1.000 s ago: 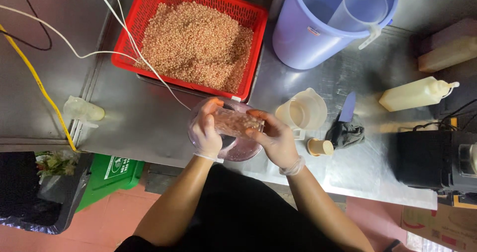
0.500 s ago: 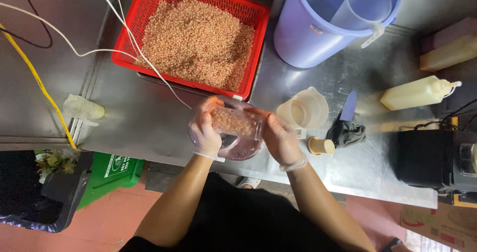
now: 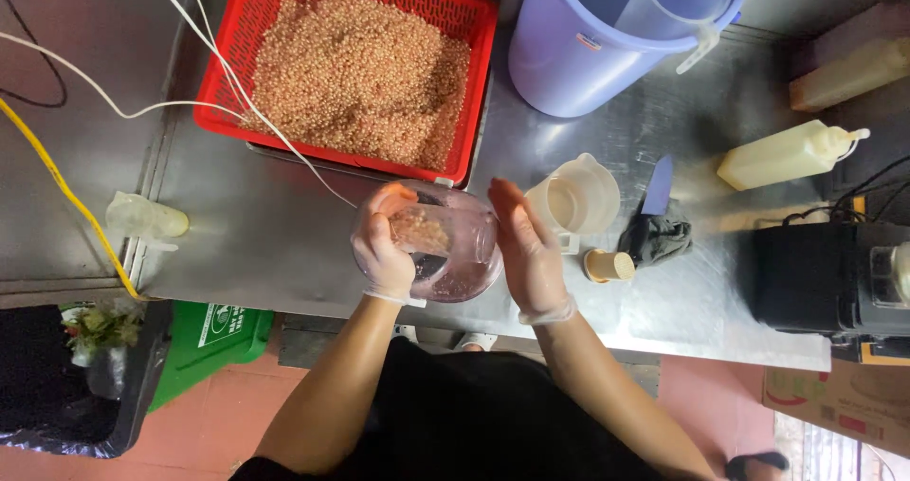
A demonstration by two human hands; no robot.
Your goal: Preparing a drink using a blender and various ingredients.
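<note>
Left hand (image 3: 384,249), gloved, gripped the side of a clear blender jar (image 3: 444,244) w/ fingers curled round it; jar sat tilted over the steel table (image 3: 265,244), just below the red basket (image 3: 275,111) of pinkish grains. Some grains lay inside the jar. Right hand (image 3: 527,249), also gloved, was flat & open, fingers straight, against the jar's other side. Small measuring jug (image 3: 574,199) stood just beside the right hand.

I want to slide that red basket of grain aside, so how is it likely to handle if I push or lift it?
The red basket looks heaped nearly full, so probably heavy. Its thin mesh walls may flex when lifted. White cables lie across it and could drag along.
</note>
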